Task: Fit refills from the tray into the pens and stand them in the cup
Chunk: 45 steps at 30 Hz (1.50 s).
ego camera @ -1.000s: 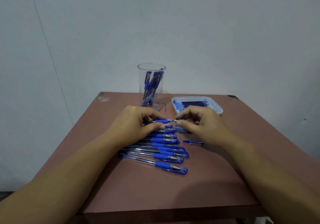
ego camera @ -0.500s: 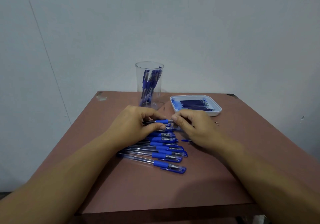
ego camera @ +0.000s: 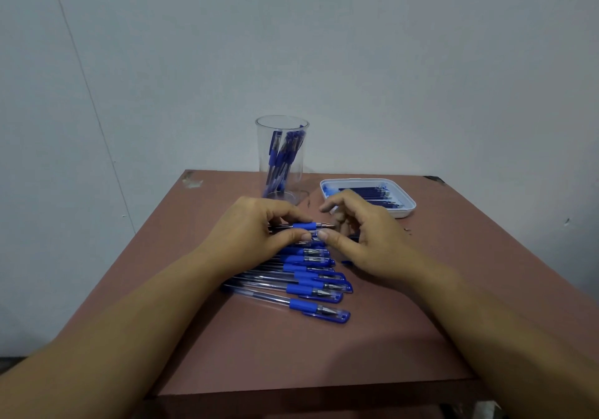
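Head view, single entry.

Left hand (ego camera: 256, 230): fingers closed around a pen (ego camera: 308, 226), thumb below, fingertips above. The pen lies level, long axis left to right, blue grip and metal tip sticking out rightward, uncapped.

Right hand (ego camera: 359, 234): just beside the pen tip, thumb close under it, other fingers curled loosely. Whether they hold a cap or other small part cannot be told.

Row of pens (ego camera: 311, 284): on the desk (ego camera: 291, 354) beneath and nearer than both hands, capped, tips rightward, roughly parallel to the held pen.

Cup (ego camera: 281, 156): clear, upright, several pens already standing inside; straight beyond the left hand, the nearer hand to it.

Tray (ego camera: 406, 206): white, dark refills lying inside; beyond the right hand, the nearer hand to it.

Judgement: the held pen looks assembled; capping probably comes next, then the cup.
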Available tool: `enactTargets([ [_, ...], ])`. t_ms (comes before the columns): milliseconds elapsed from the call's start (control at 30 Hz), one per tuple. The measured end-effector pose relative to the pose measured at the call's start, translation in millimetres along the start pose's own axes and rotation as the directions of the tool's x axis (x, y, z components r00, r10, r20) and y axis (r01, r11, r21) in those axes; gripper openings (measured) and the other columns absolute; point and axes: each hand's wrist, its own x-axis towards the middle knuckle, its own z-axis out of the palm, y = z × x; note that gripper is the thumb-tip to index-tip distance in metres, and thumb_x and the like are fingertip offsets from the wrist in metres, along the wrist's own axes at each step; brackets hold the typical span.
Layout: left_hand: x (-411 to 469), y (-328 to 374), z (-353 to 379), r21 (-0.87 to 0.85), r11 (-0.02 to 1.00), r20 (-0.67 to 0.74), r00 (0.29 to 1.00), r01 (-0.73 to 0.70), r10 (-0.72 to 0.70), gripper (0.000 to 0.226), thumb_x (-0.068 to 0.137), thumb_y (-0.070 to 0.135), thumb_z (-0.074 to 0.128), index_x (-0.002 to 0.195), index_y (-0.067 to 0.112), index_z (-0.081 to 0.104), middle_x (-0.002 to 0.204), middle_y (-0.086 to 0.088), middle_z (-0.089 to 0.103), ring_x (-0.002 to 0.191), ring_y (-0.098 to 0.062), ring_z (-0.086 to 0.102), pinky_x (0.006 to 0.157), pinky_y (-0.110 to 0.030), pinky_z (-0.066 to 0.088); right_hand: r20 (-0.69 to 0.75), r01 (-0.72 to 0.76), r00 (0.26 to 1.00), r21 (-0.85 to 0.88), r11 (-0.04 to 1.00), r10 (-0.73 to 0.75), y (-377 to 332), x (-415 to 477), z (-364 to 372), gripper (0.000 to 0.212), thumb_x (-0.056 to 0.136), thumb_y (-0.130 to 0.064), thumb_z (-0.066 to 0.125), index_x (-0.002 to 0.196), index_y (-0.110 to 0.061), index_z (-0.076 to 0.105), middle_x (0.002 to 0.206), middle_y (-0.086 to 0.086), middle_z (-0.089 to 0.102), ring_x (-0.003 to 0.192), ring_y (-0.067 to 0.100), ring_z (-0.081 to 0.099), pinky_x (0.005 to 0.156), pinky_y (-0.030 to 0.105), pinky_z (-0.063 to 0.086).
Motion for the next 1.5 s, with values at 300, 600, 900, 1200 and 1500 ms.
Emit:
enactTargets([
  [300, -0.7, 0.1, 0.7, -0.015, 1.000, -0.005, 1.000, -0.004, 0.004, 0.021, 0.078, 0.040, 0.078, 0.099, 0.040, 0.075, 0.081, 0.021, 0.072, 0.073, -0.002, 0.065, 0.067, -0.024, 0.054, -0.017, 0.003, 1.000, -0.006, 1.000, -0.003, -0.5, -0.6, -1.4, 0.018, 0.092, -0.040, 0.061, 0.107, -0.030, 0.062, 0.083, -0.014, 0.060, 0.076, 0.007, 0.058, 0.064, 0.014, 0.043],
  [600, -0.4, 0.9, 0.3, -0.008, 1.000, -0.006, 1.000, -0.010, 0.010, 0.022, 0.077, 0.043, 0.076, 0.099, 0.040, 0.074, 0.079, 0.024, 0.070, 0.073, -0.001, 0.063, 0.064, -0.013, 0.047, -0.010, 0.031, 0.999, -0.072, 0.997, -0.031, 0.6, 2.0, -1.2, 0.013, 0.093, -0.036, 0.062, 0.101, -0.027, 0.067, 0.084, -0.015, 0.064, 0.079, 0.005, 0.059, 0.064, 0.012, 0.041],
  [900, -0.4, 1.8, 0.5, -0.003, 1.000, 0.012, 1.000, -0.009, 0.009, 0.022, 0.078, 0.039, 0.075, 0.101, 0.039, 0.074, 0.076, 0.028, 0.066, 0.072, 0.003, 0.062, 0.063, -0.009, 0.044, -0.021, 0.030, 0.999, -0.055, 0.998, -0.031, -1.8, 3.8, 0.1, 0.007, 0.092, -0.024, 0.065, 0.098, -0.023, 0.067, 0.085, -0.016, 0.063, 0.081, 0.004, 0.058, 0.068, 0.013, 0.042],
  [1200, -1.7, -1.5, 0.3, -0.008, 0.998, -0.015, 0.998, 0.057, -0.057, 0.021, 0.076, 0.042, 0.077, 0.097, 0.043, 0.074, 0.082, 0.021, 0.071, 0.078, -0.002, 0.062, 0.066, -0.019, 0.049, 0.143, -0.190, 0.969, -0.091, 0.977, 0.202, 10.2, -9.4, -38.9, 0.016, 0.078, -0.039, 0.078, 0.091, -0.041, 0.069, 0.092, -0.019, 0.061, 0.090, -0.001, 0.058, 0.076, 0.020, 0.046],
  [1500, -2.0, 0.1, -0.4, -0.015, 0.997, -0.013, 0.997, 0.070, -0.070, 0.020, 0.076, 0.039, 0.078, 0.095, 0.043, 0.073, 0.083, 0.020, 0.071, 0.079, -0.001, 0.062, 0.066, -0.016, 0.048, 0.291, -0.284, 0.896, -0.204, 0.937, 0.335, 8.7, -11.7, -44.3, 0.007, 0.083, -0.033, 0.074, 0.086, -0.036, 0.069, 0.086, -0.016, 0.063, 0.077, -0.004, 0.056, 0.071, 0.018, 0.045],
])
